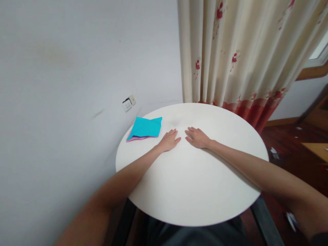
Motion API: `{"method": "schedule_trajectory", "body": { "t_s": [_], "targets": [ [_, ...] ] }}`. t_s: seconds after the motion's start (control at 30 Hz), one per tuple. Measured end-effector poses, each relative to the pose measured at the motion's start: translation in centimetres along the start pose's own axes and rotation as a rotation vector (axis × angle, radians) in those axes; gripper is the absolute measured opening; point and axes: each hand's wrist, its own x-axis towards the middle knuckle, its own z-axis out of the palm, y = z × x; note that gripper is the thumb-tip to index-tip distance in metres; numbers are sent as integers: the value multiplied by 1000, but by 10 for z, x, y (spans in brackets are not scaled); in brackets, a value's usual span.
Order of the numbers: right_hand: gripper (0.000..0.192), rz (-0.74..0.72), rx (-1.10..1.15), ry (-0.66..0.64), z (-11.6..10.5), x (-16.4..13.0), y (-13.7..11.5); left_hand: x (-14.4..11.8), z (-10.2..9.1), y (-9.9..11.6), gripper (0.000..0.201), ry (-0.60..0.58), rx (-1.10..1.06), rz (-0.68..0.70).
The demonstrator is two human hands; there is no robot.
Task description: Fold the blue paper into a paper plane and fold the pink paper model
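Palm down on the round white table, my left hand lies flat with its fingers stretched out and the thumb apart. My right hand rests flat a short way to its right, fingers pointing left. Neither hand holds anything, and a small gap separates them. Just left of my left hand lies a creased blue sheet of paper, its near left edge slightly raised. Under it, pink paper shows along the front edge; how many sheets there are I cannot tell.
A pale wall with a socket borders the table's left side. A cream and red flowered curtain hangs behind it. White scraps lie on the dark floor to the right, near a wooden piece of furniture.
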Motion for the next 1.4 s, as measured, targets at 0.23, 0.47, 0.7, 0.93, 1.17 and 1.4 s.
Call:
{"method": "schedule_trajectory", "body": {
  "t_s": [0.23, 0.47, 0.7, 0.93, 1.17, 1.4],
  "targets": [
    [40, -24, 6, 8, -3, 0, 0, -2, 0, -1, 59, 19, -15, 16],
    [35, -36, 9, 11, -7, -2, -1, 1, -6, -6, 50, 143, -52, 71],
    [38, -39, 11, 5, -6, 0, 2, -7, -50, -31, 50, 360, 198, -214],
    [41, -30, 13, 3, -6, 0, 3, -18, -64, -51, 49, 206, 216, -364],
    [41, -41, 20, 12, -4, 1, 6, -16, -61, -58, 51, 227, 73, -315],
    [42, -36, 14, 10, -3, 1, 7, -15, -70, -67, 38, 197, 65, -269]
  ]
}}
